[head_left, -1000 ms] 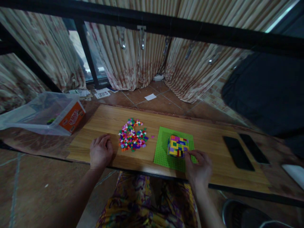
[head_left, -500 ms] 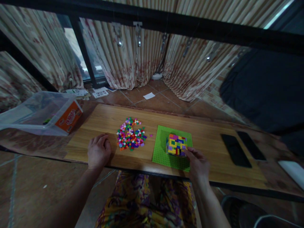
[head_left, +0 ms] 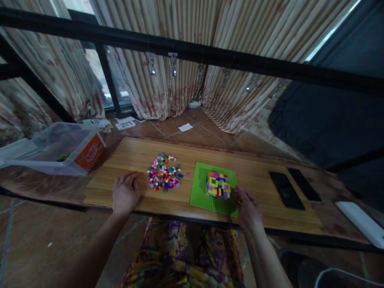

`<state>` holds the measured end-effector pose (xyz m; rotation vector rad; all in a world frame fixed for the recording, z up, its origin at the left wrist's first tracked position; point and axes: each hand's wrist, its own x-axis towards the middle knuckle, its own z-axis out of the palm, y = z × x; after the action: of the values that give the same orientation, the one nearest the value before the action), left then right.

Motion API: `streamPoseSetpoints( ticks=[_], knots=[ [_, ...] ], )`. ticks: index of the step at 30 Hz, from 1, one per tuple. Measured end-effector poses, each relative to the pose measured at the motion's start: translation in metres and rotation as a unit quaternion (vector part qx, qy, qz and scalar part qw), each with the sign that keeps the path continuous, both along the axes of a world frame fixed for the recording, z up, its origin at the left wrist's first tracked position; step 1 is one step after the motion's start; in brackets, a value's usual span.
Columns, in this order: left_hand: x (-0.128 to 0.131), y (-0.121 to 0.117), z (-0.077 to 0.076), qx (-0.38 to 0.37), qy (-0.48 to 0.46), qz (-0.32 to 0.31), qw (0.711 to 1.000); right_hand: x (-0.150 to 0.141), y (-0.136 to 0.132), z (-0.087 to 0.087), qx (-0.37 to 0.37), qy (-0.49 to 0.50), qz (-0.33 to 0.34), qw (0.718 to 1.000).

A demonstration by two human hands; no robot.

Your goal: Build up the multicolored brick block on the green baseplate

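Dim light is filling this room, with pale daylight leaking through the window (head_left: 103, 74) at upper left and a thin slit (head_left: 318, 47) glowing at upper right. Metal fittings (head_left: 174, 69) are glinting, the brick block (head_left: 218, 185) is throwing soft shade leftward onto the green baseplate (head_left: 199, 198), the right hand (head_left: 251, 209) is looking slightly soft, and the wide lens is stretching the clear tub (head_left: 49, 165) leftward.

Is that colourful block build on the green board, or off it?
On it: the block build sits on the green board, with green showing all around it.
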<state>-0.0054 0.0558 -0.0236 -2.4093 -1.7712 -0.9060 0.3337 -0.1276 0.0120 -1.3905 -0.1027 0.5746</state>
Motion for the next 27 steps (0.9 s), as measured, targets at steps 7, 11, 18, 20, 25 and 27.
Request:
streamPoseSetpoints(
  ticks=[7,11,18,20,25,27],
  knots=[
    [0.001,0.001,0.0,0.012,0.006,0.003,1.0,-0.003,0.003,-0.007,-0.027,-0.013,0.038,0.999],
    [0.0,0.001,-0.001,0.014,0.002,0.005,1.0,-0.006,0.005,-0.007,-0.055,-0.048,0.04,0.997],
    [0.001,0.0,-0.003,0.013,-0.005,0.007,1.0,-0.002,0.003,-0.01,-0.067,-0.033,0.039,0.996],
    [0.001,-0.002,-0.002,0.008,-0.008,0.005,1.0,0.0,0.001,-0.014,-0.069,-0.033,0.043,0.996],
    [0.003,-0.006,-0.001,-0.007,-0.029,0.008,1.0,0.003,-0.008,-0.014,-0.095,-0.081,0.044,0.991],
    [0.004,-0.007,-0.001,-0.01,-0.04,0.006,0.999,-0.001,-0.008,-0.007,-0.144,-0.147,0.022,0.978]
  ],
)
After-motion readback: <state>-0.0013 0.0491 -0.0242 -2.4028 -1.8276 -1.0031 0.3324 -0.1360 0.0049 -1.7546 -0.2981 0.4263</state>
